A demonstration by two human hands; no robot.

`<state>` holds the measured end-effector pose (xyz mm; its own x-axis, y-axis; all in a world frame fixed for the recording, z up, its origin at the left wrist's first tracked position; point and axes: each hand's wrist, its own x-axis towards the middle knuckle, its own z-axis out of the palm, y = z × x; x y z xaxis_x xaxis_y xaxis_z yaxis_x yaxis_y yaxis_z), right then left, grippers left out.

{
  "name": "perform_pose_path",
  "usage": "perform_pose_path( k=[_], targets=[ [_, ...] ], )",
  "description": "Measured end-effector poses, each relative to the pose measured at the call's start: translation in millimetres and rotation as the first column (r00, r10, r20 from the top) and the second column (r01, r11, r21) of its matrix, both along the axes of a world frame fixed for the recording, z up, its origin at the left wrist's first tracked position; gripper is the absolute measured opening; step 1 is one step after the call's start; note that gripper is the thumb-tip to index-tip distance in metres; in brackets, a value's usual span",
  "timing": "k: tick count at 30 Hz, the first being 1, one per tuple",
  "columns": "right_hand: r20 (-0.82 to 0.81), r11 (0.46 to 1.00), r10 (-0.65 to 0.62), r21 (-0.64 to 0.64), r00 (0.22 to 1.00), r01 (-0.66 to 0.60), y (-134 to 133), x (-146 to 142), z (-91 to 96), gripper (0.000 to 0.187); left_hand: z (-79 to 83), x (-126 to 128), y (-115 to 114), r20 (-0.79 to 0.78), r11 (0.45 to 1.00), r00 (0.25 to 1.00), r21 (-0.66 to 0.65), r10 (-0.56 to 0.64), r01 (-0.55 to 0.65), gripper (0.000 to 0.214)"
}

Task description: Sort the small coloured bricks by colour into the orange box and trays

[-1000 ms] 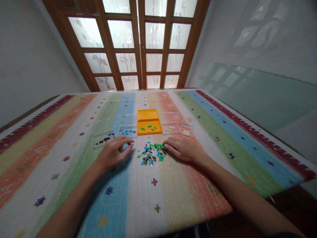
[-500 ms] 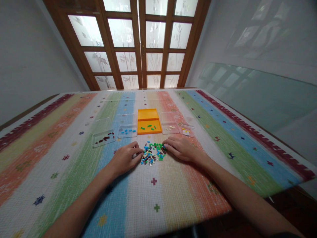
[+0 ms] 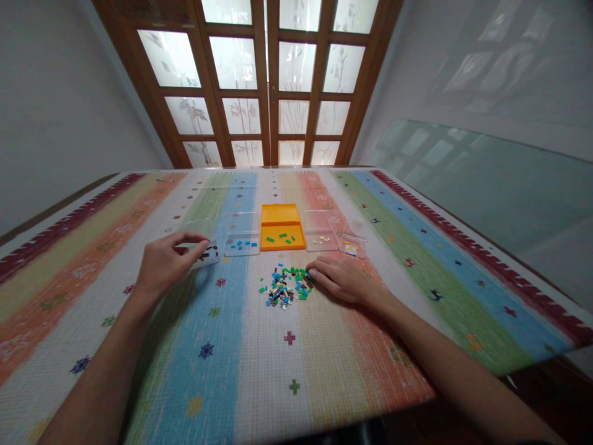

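Note:
A small pile of mixed coloured bricks (image 3: pixel 286 287) lies on the striped tablecloth (image 3: pixel 259 358). My right hand (image 3: pixel 340 278) rests flat beside the pile's right edge, its fingertips touching the pieces. My left hand (image 3: pixel 169 262) hovers at the left end of a clear tray of dark red pieces (image 3: pixel 210 252). Its thumb and forefinger are curled into a loose pinch; whether anything is between them is too small to see. Further right in the row stand a clear tray of blue pieces (image 3: pixel 241 245) and an orange tray with green pieces (image 3: pixel 282 232).
Two more clear trays continue the row on the right, one with white pieces (image 3: pixel 320 240) and one with yellow pieces (image 3: pixel 352 247). Wooden glazed doors (image 3: pixel 278 80) stand behind the table. The table's near edge runs across the bottom right.
My left hand left the pile's left side and moved up and to the left to the dark red tray. My right hand stayed at the pile.

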<state>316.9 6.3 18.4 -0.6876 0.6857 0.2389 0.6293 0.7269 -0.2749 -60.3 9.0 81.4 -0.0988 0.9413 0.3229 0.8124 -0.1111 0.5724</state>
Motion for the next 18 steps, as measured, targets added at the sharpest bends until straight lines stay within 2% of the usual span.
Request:
perform_pose_path(
  k=[3,9,14,18],
  targets=[
    [-0.005,1.000,0.002,-0.011,1.000,-0.002,0.7,0.2,-0.4,0.033,0.9,-18.9,3.8,-0.054,0.997,0.996,-0.025,0.075,-0.077,0.029],
    [-0.007,1.000,0.008,-0.028,1.000,-0.008,0.0,-0.7,3.8,0.035,-6.9,-28.0,9.1,-0.168,0.994,0.986,-0.103,0.023,-0.041,0.027],
    [-0.013,0.999,0.005,-0.032,1.000,-0.005,-0.7,-0.7,4.4,0.035,-8.2,-33.1,11.5,-0.246,0.990,0.966,-0.090,0.080,-0.105,0.040],
    [-0.008,1.000,0.003,-0.022,1.000,-0.003,-0.2,-0.8,3.0,0.034,-4.0,-33.2,9.9,-0.213,0.987,0.966,-0.029,0.145,-0.155,0.048]
  ],
)
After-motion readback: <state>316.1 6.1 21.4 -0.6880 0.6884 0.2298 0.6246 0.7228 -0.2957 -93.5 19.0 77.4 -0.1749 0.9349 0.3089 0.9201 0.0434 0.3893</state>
